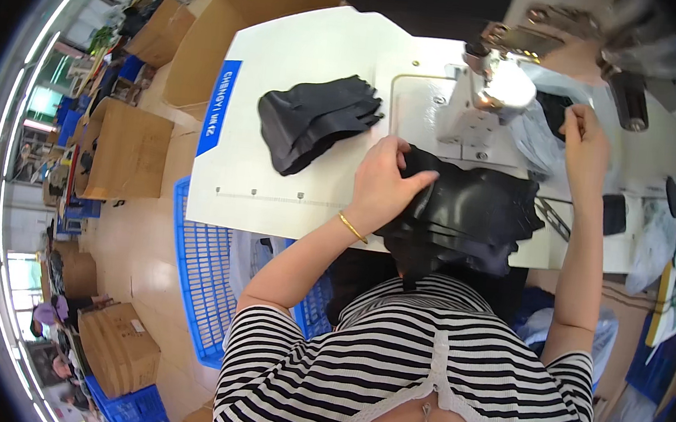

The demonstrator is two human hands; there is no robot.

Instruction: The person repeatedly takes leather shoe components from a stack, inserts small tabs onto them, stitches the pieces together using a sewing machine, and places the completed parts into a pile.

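A stack of glossy black leather-like pieces hangs over the front edge of the white sewing table. My left hand is closed on its upper left edge, thumb on top and fingertips partly hidden. Right of the sewing machine head, my right hand pinches the edge of a small black piece lying by a clear plastic bag. A second pile of black pieces rests on the table's left side, apart from both hands.
Metal thread snips lie right of the stack. Blue plastic baskets stand below the table's left edge. Large cardboard boxes stand on the floor at left. Another plastic bag lies at far right.
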